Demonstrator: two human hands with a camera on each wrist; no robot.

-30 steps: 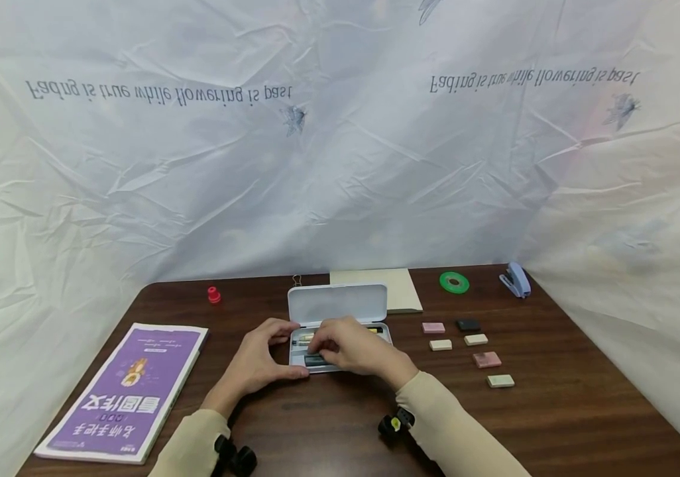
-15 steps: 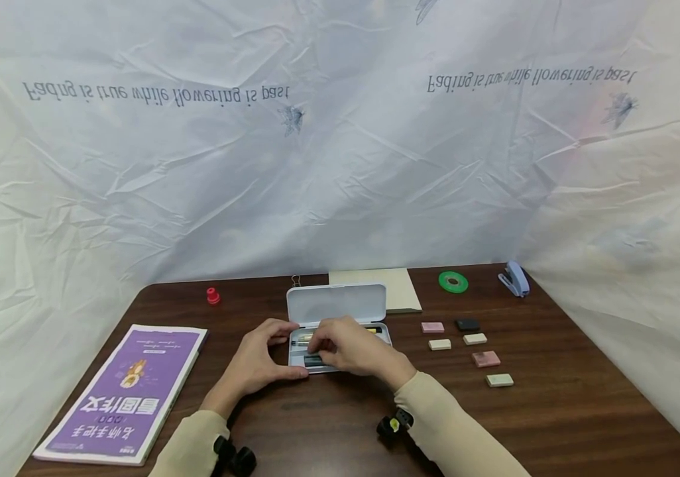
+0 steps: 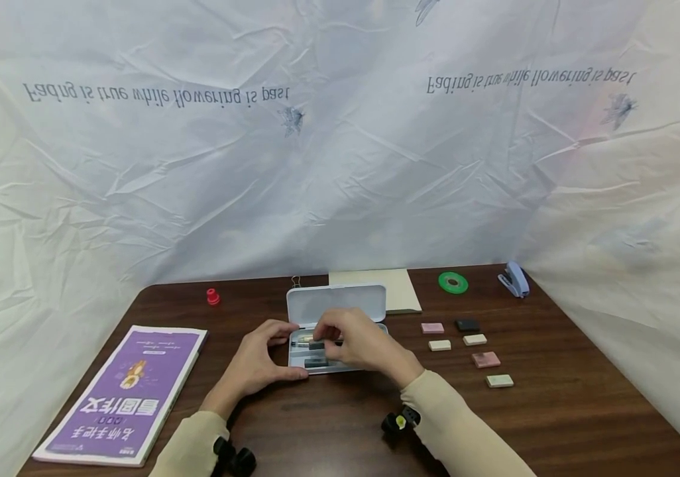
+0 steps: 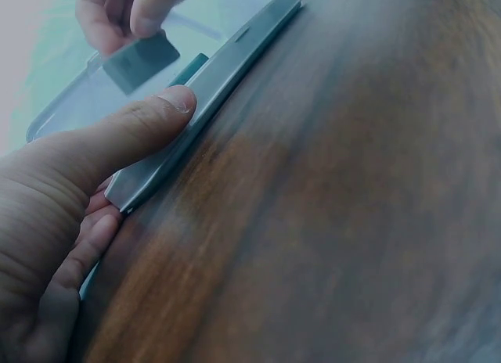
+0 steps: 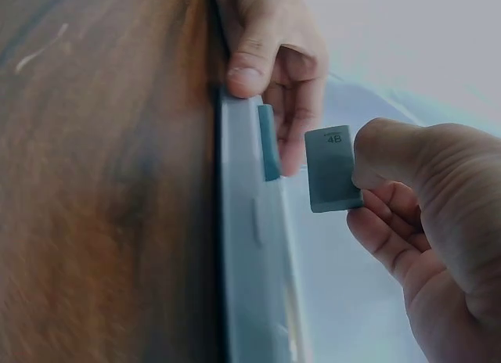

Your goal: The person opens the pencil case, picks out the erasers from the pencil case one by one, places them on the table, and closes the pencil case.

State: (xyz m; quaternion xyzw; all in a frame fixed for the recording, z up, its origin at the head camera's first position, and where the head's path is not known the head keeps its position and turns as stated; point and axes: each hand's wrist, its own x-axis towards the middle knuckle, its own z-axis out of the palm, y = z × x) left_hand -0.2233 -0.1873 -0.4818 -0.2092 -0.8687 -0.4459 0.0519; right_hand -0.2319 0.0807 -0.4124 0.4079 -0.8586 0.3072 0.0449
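Observation:
A pale pencil case (image 3: 295, 362) lies on the table with its lid (image 3: 337, 303) raised at the back. My left hand (image 3: 255, 360) holds its left end, thumb at the front edge and fingers round behind. Between the thumb and fingers of my right hand (image 3: 359, 341) is a dark eraser (image 5: 330, 171) marked 4B, pinched above the case. A second dark eraser (image 3: 316, 363) sits in the front part of the case. Behind it, pens (image 3: 301, 342) are partly hidden by the right hand.
Several loose erasers, such as a pink one (image 3: 486, 360), lie to the right. A stapler (image 3: 515, 279), green tape roll (image 3: 453, 282) and pale pad (image 3: 402, 291) stand farther back. To the left are a purple book (image 3: 125, 391) and red object (image 3: 213, 296).
Over the last half second my right hand has risen slightly, bringing the pinched eraser up from the case's front part. My left hand stays put on the case.

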